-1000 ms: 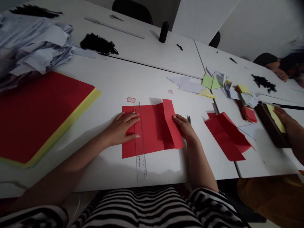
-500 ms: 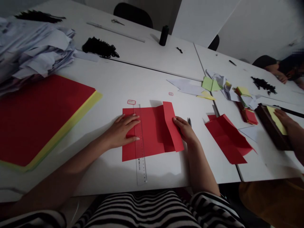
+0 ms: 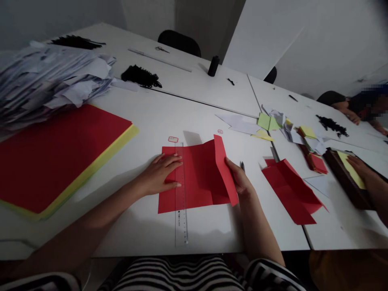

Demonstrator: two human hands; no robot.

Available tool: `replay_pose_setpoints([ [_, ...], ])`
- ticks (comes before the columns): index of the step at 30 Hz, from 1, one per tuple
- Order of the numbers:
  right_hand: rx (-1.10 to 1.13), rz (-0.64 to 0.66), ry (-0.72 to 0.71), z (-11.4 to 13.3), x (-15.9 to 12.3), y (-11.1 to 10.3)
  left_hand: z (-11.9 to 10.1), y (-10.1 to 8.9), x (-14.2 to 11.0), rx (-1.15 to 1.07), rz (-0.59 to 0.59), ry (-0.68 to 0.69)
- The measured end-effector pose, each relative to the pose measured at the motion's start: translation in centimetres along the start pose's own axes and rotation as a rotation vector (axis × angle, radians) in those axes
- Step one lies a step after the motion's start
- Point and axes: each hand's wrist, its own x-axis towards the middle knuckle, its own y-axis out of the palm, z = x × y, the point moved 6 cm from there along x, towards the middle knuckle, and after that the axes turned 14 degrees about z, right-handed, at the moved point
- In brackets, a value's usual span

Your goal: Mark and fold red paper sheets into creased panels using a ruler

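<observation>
The left hand (image 3: 162, 174), fingers spread, presses the clear ruler (image 3: 182, 206) across the red sheet (image 3: 198, 173) on the white table (image 3: 139, 230), while the right hand (image 3: 238, 174) pinches its raised folded edge

White sectional table (image 3: 212, 238) inspected: bearing heaped white papers (image 3: 60, 81), layered coloured sheets (image 3: 69, 157) with red uppermost, three black stringy bundles (image 3: 141, 76), scissors (image 3: 162, 49), a black cylinder (image 3: 214, 66), a part-raised red sheet (image 3: 198, 173) near the front edge, and folded red paper (image 3: 291, 192) to its right.
</observation>
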Motion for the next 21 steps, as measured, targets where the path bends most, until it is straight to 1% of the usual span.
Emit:
replay_pose_setpoints([
  [3,0.045,0.064,0.075,-0.4,0.0,0.8,0.0,-0.1,-0.1,-0.012,-0.011,0.003],
  [6,0.005,0.081,0.092,-0.5,-0.1,1.3,0.0,-0.1,-0.3,-0.038,-0.021,0.009],
  [8,-0.035,0.056,0.042,-0.3,0.0,1.4,0.1,0.0,-0.3,-0.044,-0.024,0.012],
  [11,-0.040,0.030,-0.078,-0.1,0.5,1.1,0.3,0.2,-0.2,-0.041,-0.017,0.004],
  [13,-0.004,0.065,-0.101,-0.4,1.1,1.1,0.4,0.3,-0.2,-0.034,-0.015,-0.004],
  [15,0.000,0.095,-0.088,-0.8,1.7,1.3,0.3,0.2,-0.1,-0.022,-0.024,-0.002],
  [18,-0.114,0.100,-0.070,-1.2,2.4,2.1,0.0,0.1,-0.2,0.005,-0.023,0.004],
  [21,-0.360,0.091,-0.109,-1.1,2.9,3.1,-0.1,0.1,-0.1,0.026,-0.004,-0.007],
])
